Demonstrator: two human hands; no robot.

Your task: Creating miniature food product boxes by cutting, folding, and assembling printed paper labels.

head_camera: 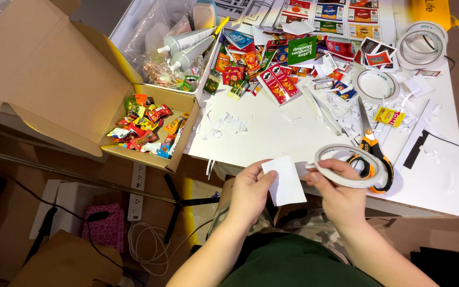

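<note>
My left hand [249, 192] pinches a small white paper piece [284, 181] by its left edge, just off the near edge of the white table [272, 133]. My right hand [341, 194] grips a roll of double-sided tape [349, 166], with its fingers through the ring. The tape's end reaches toward the paper's right side. Orange-handled scissors [370, 149] lie on the table right behind the roll.
Small colourful printed packets [272, 64] and paper scraps cover the table's far half, with more tape rolls [422, 43] at the back right. An open cardboard box [147, 127] of tiny packets sits to the left. A clear bin [176, 48] holds glue tubes.
</note>
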